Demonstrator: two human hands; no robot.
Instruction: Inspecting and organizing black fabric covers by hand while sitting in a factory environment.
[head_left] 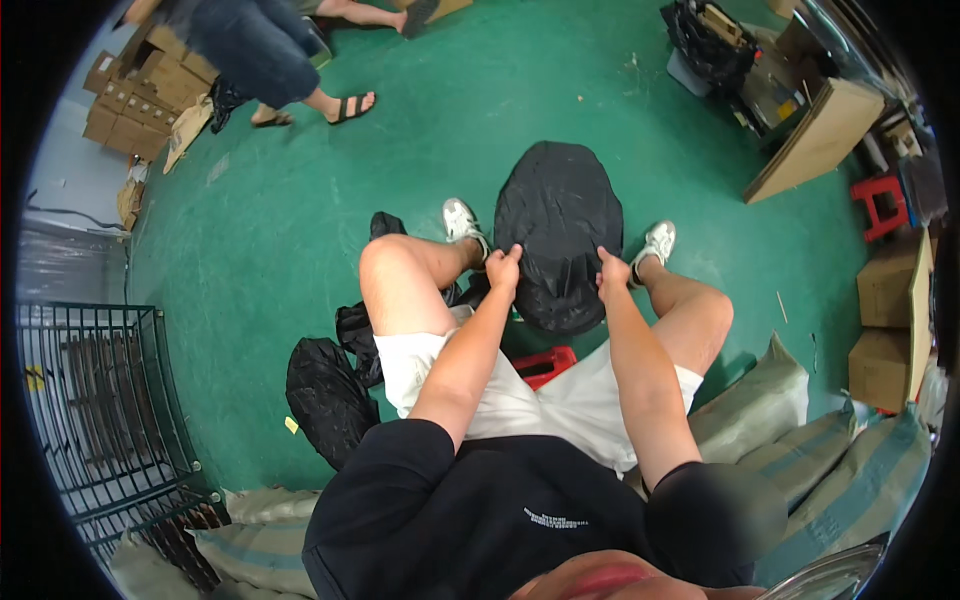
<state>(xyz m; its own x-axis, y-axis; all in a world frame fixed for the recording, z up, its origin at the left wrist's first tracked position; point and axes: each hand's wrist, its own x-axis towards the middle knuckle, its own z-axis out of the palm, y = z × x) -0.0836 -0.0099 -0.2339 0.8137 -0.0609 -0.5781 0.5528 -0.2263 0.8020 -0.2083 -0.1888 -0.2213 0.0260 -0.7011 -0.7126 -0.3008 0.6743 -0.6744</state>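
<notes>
The person is sitting on a low red stool [548, 362] with knees spread, and a stuffed black plastic bag [560, 225] is standing on the green floor [300, 220] between the two white shoes [460, 218], directly ahead of both hands. The bag's long axis is running away from the person, from the near edge at the hands toward the rounded far end out past the feet. The left hand [503, 268] is gripping the bag's near left edge, and the right hand [611, 270] is gripping its near right edge, so the two are sitting at about the same reach, neither clearly nearer, with the bulk of the bag lying beyond them. Each grip is closing into a fist: the fingers are curling tight and pinching a fold of the black plastic, with no gap showing between fingers and film. The plastic is creasing toward both fists, which is suggesting tension across the near rim, though whether that rim is an open mouth cannot be told. More black bags [325, 395] are lying on the floor beside the person's left thigh. Woven sacks [800, 440] are piling up to the right, a wire cage [100, 400] is standing to the left, and another person's sandalled feet [345, 105] are showing well apart at the far side.
</notes>
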